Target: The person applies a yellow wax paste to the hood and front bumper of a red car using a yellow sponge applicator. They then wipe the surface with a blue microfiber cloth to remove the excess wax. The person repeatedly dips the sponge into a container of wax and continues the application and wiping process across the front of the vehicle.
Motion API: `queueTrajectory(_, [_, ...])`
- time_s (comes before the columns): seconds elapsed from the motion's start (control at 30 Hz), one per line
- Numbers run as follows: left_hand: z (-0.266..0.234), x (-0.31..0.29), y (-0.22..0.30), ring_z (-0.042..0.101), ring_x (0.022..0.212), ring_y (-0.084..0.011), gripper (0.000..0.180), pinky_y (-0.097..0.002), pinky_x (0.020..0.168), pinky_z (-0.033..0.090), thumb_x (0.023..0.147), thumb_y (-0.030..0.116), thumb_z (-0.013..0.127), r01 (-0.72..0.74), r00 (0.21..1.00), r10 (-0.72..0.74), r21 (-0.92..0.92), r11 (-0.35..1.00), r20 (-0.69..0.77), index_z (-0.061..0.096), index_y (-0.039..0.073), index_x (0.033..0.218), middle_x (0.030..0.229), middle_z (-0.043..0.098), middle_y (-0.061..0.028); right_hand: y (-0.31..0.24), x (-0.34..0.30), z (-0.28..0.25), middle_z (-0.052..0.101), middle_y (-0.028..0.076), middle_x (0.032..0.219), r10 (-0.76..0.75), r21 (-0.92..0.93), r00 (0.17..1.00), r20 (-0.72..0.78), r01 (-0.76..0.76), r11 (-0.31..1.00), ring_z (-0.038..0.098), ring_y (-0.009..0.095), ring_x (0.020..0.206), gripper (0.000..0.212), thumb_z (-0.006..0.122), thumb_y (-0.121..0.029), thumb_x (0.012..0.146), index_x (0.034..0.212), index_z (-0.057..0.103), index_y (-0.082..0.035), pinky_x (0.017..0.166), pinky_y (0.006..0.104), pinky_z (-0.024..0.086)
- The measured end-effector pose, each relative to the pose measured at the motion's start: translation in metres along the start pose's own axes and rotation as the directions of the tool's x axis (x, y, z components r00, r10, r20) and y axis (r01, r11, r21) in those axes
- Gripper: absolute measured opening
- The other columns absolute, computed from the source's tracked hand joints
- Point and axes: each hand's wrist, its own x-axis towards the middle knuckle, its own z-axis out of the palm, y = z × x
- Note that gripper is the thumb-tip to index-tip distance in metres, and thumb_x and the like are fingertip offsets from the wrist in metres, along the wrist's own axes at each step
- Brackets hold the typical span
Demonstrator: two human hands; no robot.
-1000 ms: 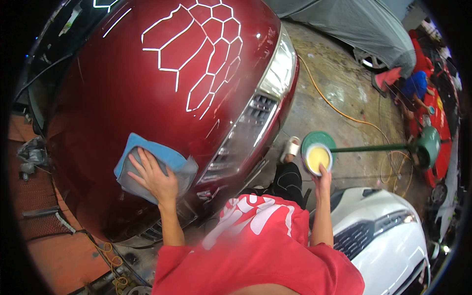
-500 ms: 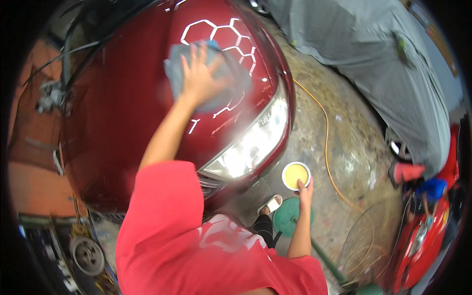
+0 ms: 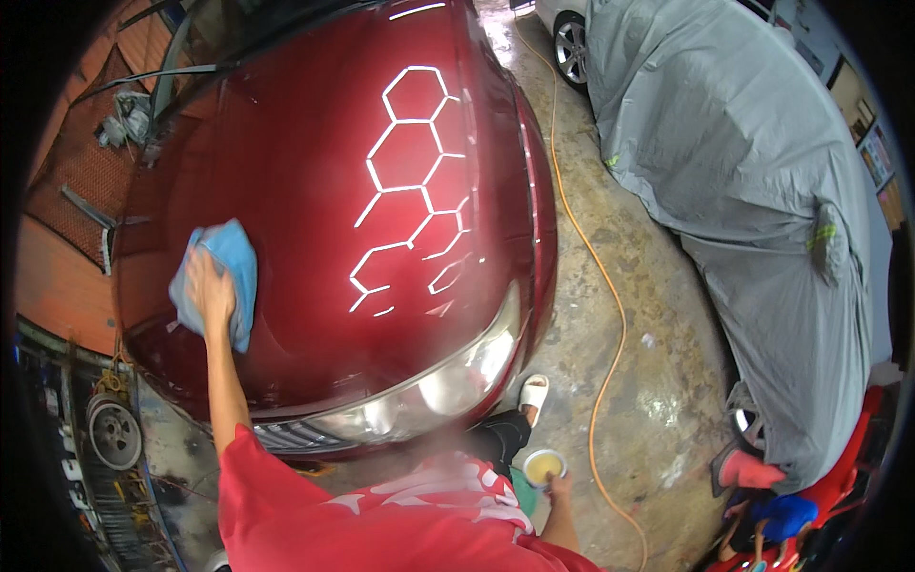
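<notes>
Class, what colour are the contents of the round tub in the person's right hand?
Yellow contents, seen best in the head view.

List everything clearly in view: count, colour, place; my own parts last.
large car: 1, dark red, left
headlight: 1, clear, on large car
cloth: 1, blue, on large car
floor: 1, grey, centre
hose: 1, orange, on floor
covered car: 1, grey cover, right
cone: 1, red, beside covered car
cropped car: 1, red, lower right
co-worker: 1, blue top, lower right
wheel rim: 1, grey, lower left
tub: 1, white, yellow contents, lower centre
shoe: 1, white, lower centre
shirt: 1, red and white, bottom
left hand: 1, bare, on cloth
right hand: 1, bare, holding tub
</notes>
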Motion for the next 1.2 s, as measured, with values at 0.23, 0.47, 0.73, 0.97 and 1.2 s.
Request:
queueTrajectory(0.23, [-0.051,0.102,0.334,0.028,0.146,-0.0368,0.083,-0.0516,0.116,0.027,0.086,0.064,0.057,-0.476,0.876,0.466,-0.368,0.799,-0.122,0.039,0.018,0.151,0.161,0.025,-0.0145,-0.035,0.088,-0.093,0.067,0.014,0.103,-0.024,-0.156,0.996,-0.09,0.01,0.988,0.067,0.025,0.078,0.069,0.07,-0.004,0.078,0.141,0.042,-0.001,0.053,0.036,0.054])
queueTrajectory(0.47, [-0.064,0.164,0.544,0.026,0.147,-0.0392,0.095,-0.056,0.116,0.023,0.08,0.085,0.042,-0.364,0.928,0.357,-0.051,0.93,-0.106,0.042,0.02,0.149,0.162,0.023,-0.017,-0.246,0.194,-0.211,0.066,0.015,0.104,-0.237,-0.119,0.958,-0.161,0.22,0.968,0.067,0.024,0.078,0.067,0.068,-0.005,0.08,0.141,0.041,-0.004,0.052,0.0348,0.053])
queueTrajectory(0.73, [-0.072,-0.137,0.571,0.025,0.147,-0.0379,0.072,-0.054,0.112,0.031,0.086,0.051,0.064,-0.314,0.938,0.34,-0.247,0.917,0.067,0.048,0.013,0.145,0.163,0.019,-0.0164,-0.33,0.419,-0.236,0.064,0.013,0.11,-0.745,-0.661,0.641,0.183,0.641,0.39,0.067,0.024,0.081,0.061,0.07,-0.012,0.081,0.137,0.045,-0.008,0.047,0.036,0.052])
queueTrajectory(0.97, [-0.095,-0.224,0.484,0.02,0.149,-0.0411,0.056,-0.0548,0.118,0.02,0.083,0.012,0.06,0.505,0.831,-0.478,0.023,0.863,-0.286,0.048,0.0,0.136,0.162,0.019,-0.0199,-0.436,0.49,-0.197,0.064,0.012,0.116,-0.251,-0.572,0.893,0.374,0.435,0.695,0.066,0.025,0.091,0.065,0.071,-0.014,0.082,0.14,0.044,-0.009,0.054,0.0383,0.054])
queueTrajectory(1.2, [-0.083,0.014,0.587,0.031,0.144,-0.0391,0.061,-0.0506,0.117,0.025,0.078,0.014,0.059,0.338,0.928,-0.293,0.192,0.921,-0.232,0.049,0.006,0.138,0.16,0.028,-0.0156,-0.612,0.525,-0.086,0.064,0.019,0.118,-0.326,-0.759,0.875,0.357,0.475,0.444,0.063,0.031,0.108,0.07,0.069,-0.01,0.074,0.138,0.042,0.004,0.092,0.0377,0.051])
